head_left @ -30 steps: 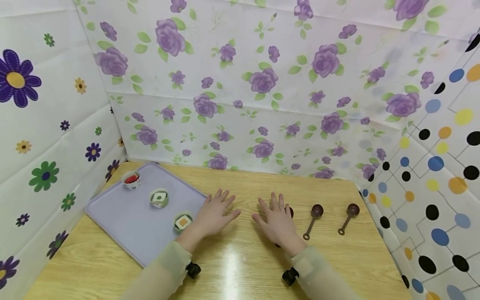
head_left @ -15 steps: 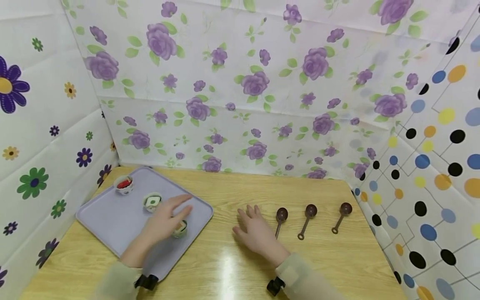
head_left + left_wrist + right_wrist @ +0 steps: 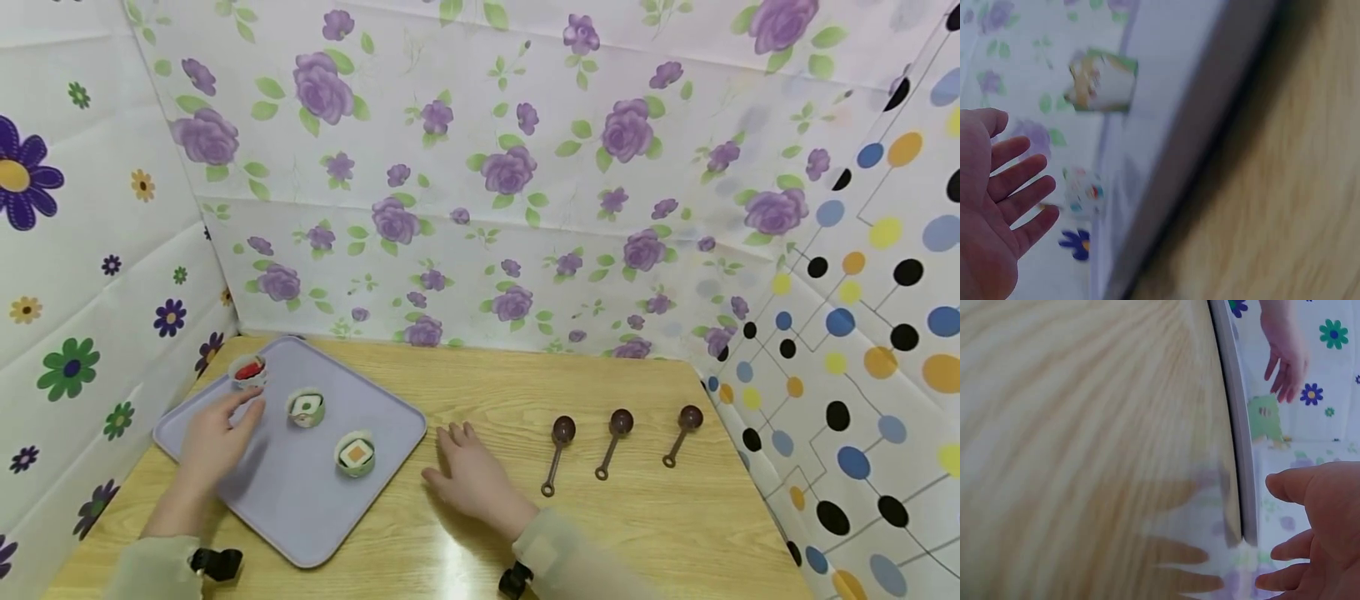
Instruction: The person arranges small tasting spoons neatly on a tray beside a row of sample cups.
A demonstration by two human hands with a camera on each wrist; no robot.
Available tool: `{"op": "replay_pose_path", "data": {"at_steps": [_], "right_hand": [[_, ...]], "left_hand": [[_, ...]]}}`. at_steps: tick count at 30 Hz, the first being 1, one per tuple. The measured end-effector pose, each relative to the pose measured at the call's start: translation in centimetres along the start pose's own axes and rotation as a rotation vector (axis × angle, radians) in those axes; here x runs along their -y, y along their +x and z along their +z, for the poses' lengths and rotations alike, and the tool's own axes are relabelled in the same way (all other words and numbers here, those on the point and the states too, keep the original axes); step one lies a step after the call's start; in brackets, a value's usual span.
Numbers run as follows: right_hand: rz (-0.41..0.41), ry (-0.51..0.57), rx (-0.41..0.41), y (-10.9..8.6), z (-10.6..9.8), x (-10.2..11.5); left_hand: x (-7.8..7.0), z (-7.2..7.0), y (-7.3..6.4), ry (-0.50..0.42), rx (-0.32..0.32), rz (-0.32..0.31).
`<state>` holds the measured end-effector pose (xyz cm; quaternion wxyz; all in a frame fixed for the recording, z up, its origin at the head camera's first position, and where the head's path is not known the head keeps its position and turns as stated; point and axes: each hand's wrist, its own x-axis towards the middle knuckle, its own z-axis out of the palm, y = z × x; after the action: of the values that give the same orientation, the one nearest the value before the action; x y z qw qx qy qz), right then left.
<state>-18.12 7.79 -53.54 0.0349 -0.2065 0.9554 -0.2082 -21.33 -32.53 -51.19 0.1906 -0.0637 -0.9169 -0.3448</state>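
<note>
The left hand [image 3: 217,433] is at the lower left of the head view, over the purple tray [image 3: 300,521]. Its fingers are let go and spread out, and they hold nothing. The fingertips come right up to the red-filled cup [image 3: 247,372], but I can't tell if they touch it. This cup sits near the tray's top left side, in the left part of the frame. It is small, round and white, with little marks on its side, and something bright red shows inside it. In the left wrist view its side looks blurry.

Two more small cups make a slanting row with it. The middle one, the green-dot cup [image 3: 306,408], is pale green, with a white square and a green spot inside. The orange-square cup [image 3: 355,455] is lower and further right. It is pale green too, with a white square and an orange patch inside.

The right hand [image 3: 472,473] is near the bottom middle, over the wooden table [image 3: 495,392], just beside the tray's right corner. Its fingers are loose and hold nothing. I can't tell if they touch the wood. On the right side of the frame lie three brown spoons [image 3: 620,423], with round ends up and handles down.
</note>
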Motion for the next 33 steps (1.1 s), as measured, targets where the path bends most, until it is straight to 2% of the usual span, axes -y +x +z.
{"op": "replay_pose_path", "data": {"at_steps": [4, 7, 10, 13, 21, 33], "right_hand": [[0.003, -0.014, 0.007, 0.5, 0.8, 1.0], [0.01, -0.04, 0.011, 0.8, 1.6, 1.6], [0.023, -0.047, 0.014, 1.0, 2.4, 2.0], [0.034, -0.042, 0.027, 1.1, 3.0, 2.4], [0.075, -0.026, 0.041, 1.2, 3.7, 3.9], [0.138, -0.045, 0.031, 1.5, 4.4, 5.1]], "left_hand": [[3.1, -0.9, 0.3, 0.086, 0.026, -0.06], [4.9, -1.6, 0.4, 0.137, 0.055, -0.11], [6.2, -2.0, 0.5, 0.156, 0.101, -0.155], [7.1, -2.2, 0.7, 0.168, 0.136, -0.173], [8.3, -2.2, 1.2, 0.2, 0.194, -0.214], [8.4, -2.3, 1.3, 0.204, 0.222, -0.249]]}}
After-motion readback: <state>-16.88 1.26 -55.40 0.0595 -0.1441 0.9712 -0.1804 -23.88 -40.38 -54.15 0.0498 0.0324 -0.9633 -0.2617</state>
